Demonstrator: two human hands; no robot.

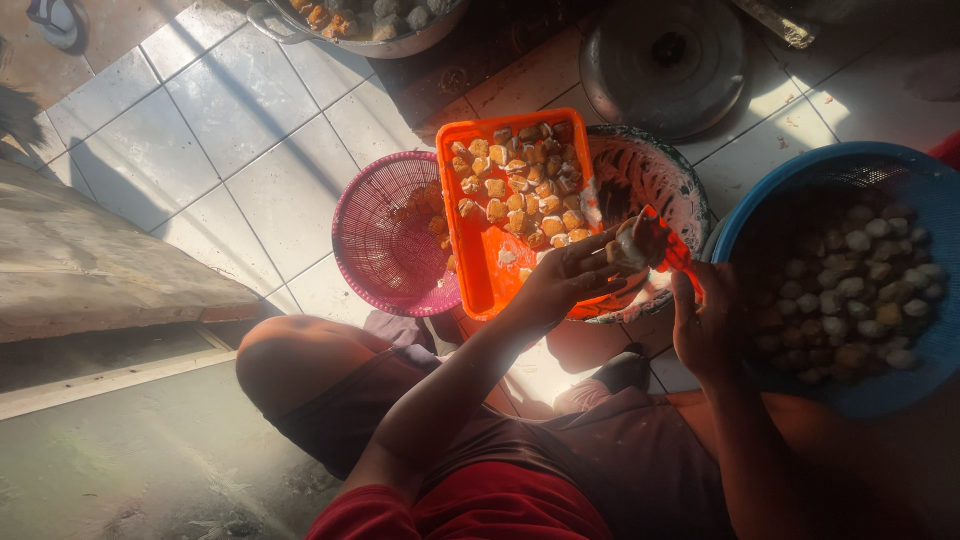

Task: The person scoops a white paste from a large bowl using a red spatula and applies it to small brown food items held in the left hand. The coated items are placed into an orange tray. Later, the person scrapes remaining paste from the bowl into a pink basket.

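Note:
My left hand (572, 277) holds a small pale round food piece (632, 245) over the patterned bowl (660, 170). My right hand (706, 322) grips a red-handled tool (676, 252) whose tip touches that piece. Just behind the hands an orange rectangular tray (480, 270) holds several golden-brown cubes (520, 185). To the right, a blue perforated basket (930, 200) is filled with several pale round pieces (860, 285). I sit low with my knees (290, 360) bent.
A pink plastic basket (375, 235) with a few brown pieces lies left of the tray. A metal pot lid (665, 60) lies on the tiled floor (220, 130) behind, with a metal pot (380, 25) of food at the top. A concrete step (90, 260) runs along the left.

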